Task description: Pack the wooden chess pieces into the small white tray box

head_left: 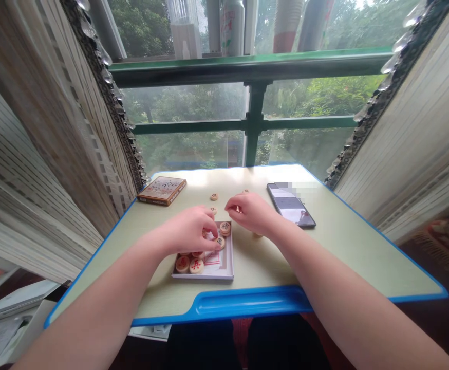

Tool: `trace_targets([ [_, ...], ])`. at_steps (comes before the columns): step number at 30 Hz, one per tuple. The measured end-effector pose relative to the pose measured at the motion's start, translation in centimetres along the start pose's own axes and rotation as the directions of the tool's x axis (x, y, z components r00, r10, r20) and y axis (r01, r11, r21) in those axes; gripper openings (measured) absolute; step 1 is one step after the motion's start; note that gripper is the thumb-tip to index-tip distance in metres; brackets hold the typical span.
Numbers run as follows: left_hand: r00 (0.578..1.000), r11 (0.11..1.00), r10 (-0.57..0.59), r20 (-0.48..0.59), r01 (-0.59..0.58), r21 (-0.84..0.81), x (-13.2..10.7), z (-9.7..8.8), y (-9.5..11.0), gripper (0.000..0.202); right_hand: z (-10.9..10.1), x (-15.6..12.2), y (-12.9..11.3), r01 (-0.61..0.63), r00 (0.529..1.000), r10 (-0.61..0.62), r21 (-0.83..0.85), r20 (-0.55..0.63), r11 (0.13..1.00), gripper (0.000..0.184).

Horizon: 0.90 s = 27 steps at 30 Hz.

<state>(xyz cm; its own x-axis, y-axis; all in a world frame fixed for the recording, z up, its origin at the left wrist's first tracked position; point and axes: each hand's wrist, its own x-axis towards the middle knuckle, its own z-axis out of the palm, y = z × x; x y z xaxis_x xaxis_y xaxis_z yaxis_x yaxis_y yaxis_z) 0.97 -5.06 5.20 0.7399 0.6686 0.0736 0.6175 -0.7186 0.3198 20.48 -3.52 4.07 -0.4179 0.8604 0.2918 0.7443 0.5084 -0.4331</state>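
Note:
A shallow white box (227, 270) on the table holds several round wooden Chinese chess pieces (196, 265), with red or dark characters. My left hand (193, 228) reaches over this box, thumb and fingers closed at the edge of a piece with a dark character (220, 242). Beyond the box's far right corner, my right hand (249, 209) hovers with fingers curled and tips pressed together; whatever they hold is hidden. One loose piece (214, 197) lies farther back, and another (245, 191) shows behind my right hand. A piece (258, 236) is partly covered by my right wrist.
A brown printed box (163, 190) lies at the table's back left. On the right rests a phone (291, 204), screen up. The pale table (343, 257) has a blue rim and a blue front groove (247, 302). Curtains hang on both sides; a green-railed window (251, 69) is ahead.

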Motion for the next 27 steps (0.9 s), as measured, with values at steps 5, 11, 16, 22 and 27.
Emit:
trace_targets([
  [5,1.0,1.0,-0.01,0.004,0.01,0.009,0.19,0.12,0.29,0.021,-0.06,-0.03,-0.23,-0.013,1.0,0.013,-0.017,0.004,1.0,0.019],
  [11,1.0,1.0,0.005,0.022,-0.004,-0.02,0.18,0.07,0.42,0.022,-0.16,-0.01,-0.47,-0.004,1.0,0.004,-0.013,-0.004,1.0,0.021],
  [16,0.999,1.0,0.023,0.03,-0.024,0.004,0.22,0.13,0.39,0.018,-0.14,0.02,-0.44,0.004,1.0,-0.004,-0.016,-0.014,1.0,0.02],
  [22,1.0,1.0,0.007,0.016,-0.007,0.004,0.35,0.2,0.5,0.019,-0.27,-0.06,-0.7,-0.014,1.0,0.014,-0.022,-0.01,1.0,0.019],
  [27,1.0,1.0,0.023,-0.011,-0.023,-0.002,0.39,0.32,0.52,0.016,-0.36,-0.11,-0.69,-0.012,1.0,0.012,-0.015,-0.025,1.0,0.02],
])
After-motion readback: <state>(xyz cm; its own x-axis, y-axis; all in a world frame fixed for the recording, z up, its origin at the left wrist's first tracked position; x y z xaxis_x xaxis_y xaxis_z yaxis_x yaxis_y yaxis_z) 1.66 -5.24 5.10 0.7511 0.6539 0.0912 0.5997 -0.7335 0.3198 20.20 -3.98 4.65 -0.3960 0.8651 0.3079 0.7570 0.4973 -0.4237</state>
